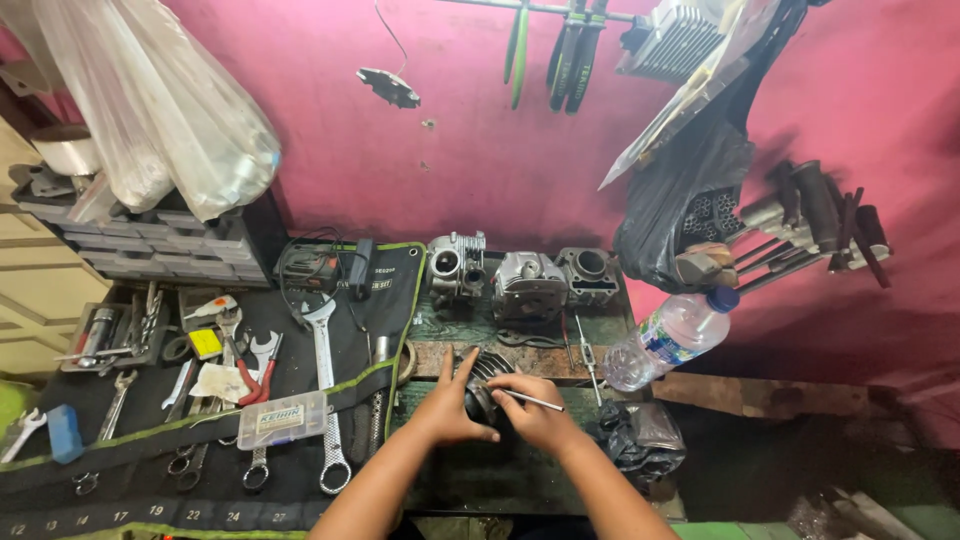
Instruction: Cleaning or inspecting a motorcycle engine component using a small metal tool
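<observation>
Hands working mid-worktop (470,330): left hand (447,408) is cupping a dark finned cylinder (484,385), grip clenched round it; right hand (535,412) is pinching a thin metal rod (532,400) against it. Three engine parts (525,280) are standing behind; wrenches (325,400) are lying left.

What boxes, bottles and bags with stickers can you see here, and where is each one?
Small clear plastic box: on the black tool mat, left of the hands, white label.
Plastic water bottle: lying tilted at the bench's right, clear, blue cap, pale label.
Clear plastic bags: hanging top left, no label visible.
</observation>
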